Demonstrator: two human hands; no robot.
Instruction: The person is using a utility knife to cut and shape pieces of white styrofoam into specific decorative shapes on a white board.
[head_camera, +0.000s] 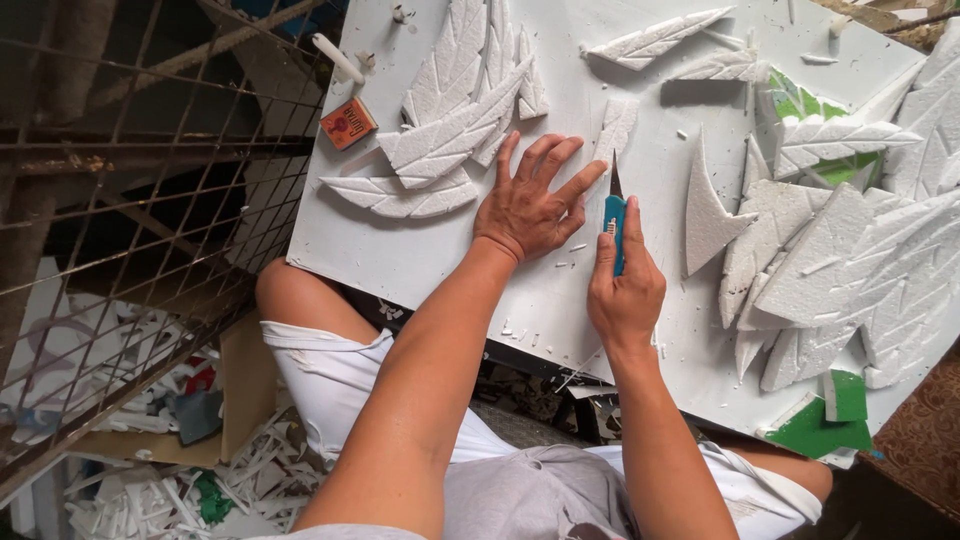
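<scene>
My left hand (533, 203) lies flat with fingers spread on the white board (400, 255), its fingertips beside a small white foam strip (614, 127). My right hand (626, 287) grips a blue utility knife (614, 222), blade pointing up toward that strip. The blade tip sits just right of my left index finger. Carved white foam leaf shapes (452, 110) are stacked above my left hand.
A larger pile of foam leaves (850, 260) fills the right side, with green pieces (820, 425) under it. A small orange box (348, 122) and a white stick (338, 58) lie at the board's upper left. A metal wire grid (130, 200) stands left; foam scraps (200, 470) litter the floor.
</scene>
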